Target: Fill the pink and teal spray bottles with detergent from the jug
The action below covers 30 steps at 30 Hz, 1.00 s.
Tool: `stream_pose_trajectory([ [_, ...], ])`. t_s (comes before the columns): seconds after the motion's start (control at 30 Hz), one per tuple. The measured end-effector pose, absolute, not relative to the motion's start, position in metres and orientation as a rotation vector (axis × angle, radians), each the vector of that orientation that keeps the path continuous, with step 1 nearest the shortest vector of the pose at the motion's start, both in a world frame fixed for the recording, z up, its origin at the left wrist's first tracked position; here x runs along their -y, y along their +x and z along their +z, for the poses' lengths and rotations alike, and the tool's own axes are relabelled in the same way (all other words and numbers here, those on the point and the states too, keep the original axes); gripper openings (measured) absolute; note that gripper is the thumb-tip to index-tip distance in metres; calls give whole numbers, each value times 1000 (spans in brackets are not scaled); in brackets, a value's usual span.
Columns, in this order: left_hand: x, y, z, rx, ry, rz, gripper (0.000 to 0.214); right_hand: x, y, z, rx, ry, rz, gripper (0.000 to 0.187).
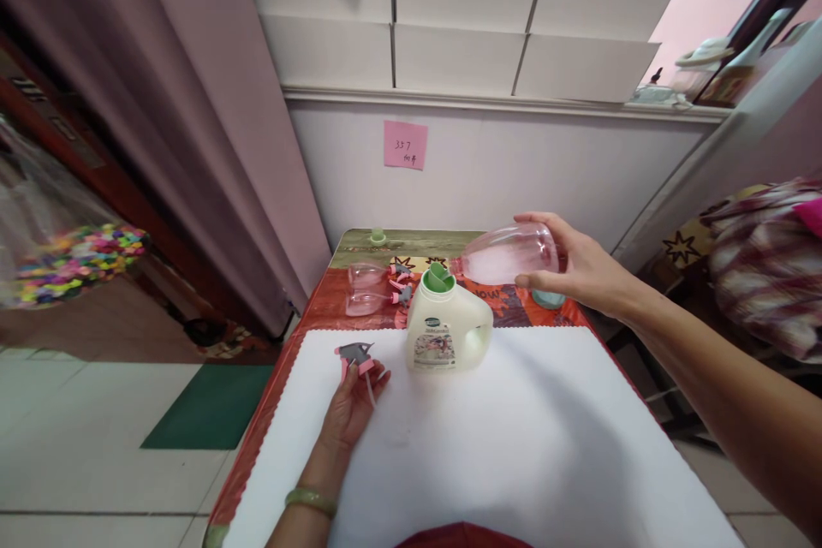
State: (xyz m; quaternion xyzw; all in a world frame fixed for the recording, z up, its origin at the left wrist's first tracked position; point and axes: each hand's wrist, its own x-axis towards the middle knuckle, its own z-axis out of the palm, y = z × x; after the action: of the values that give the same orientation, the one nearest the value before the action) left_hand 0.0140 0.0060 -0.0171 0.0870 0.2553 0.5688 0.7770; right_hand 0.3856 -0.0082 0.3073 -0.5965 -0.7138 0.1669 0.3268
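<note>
My right hand [565, 261] grips a clear pink bottle [514, 255], tipped on its side with its mouth pointing left. Whitish content shows inside it. That mouth is close to the green spout [437, 277] of a cream jug [448, 330] with a handle and a printed label; whether they touch I cannot tell. The jug stands upright on the white mat. Left of the jug, my left hand [355, 394] is closed around a grey and pink spray head [355, 355], its thin tube hanging down between the fingers.
Two pink spray bottles [367, 289] lie sideways behind the jug. A small green cap [378, 235] sits at the table's back edge. A bluish round object [548, 298] is below my right hand. The white mat [514, 445] covers the table front; a pink note [405, 145] is on the wall.
</note>
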Motion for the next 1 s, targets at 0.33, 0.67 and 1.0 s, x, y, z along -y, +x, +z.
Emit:
stream_pose_trajectory([
  [0.33,-5,15,-13,-567,205,1229,12,6,381,310,1897,-1583,439,77],
  [0.67,-5,15,-14,-587,213,1224,10,1,380,311,1940,-1522,442,78],
  [1.0,-5,17,-14,-579,212,1239,11,-3,377,316,1985,-1564,369,79],
])
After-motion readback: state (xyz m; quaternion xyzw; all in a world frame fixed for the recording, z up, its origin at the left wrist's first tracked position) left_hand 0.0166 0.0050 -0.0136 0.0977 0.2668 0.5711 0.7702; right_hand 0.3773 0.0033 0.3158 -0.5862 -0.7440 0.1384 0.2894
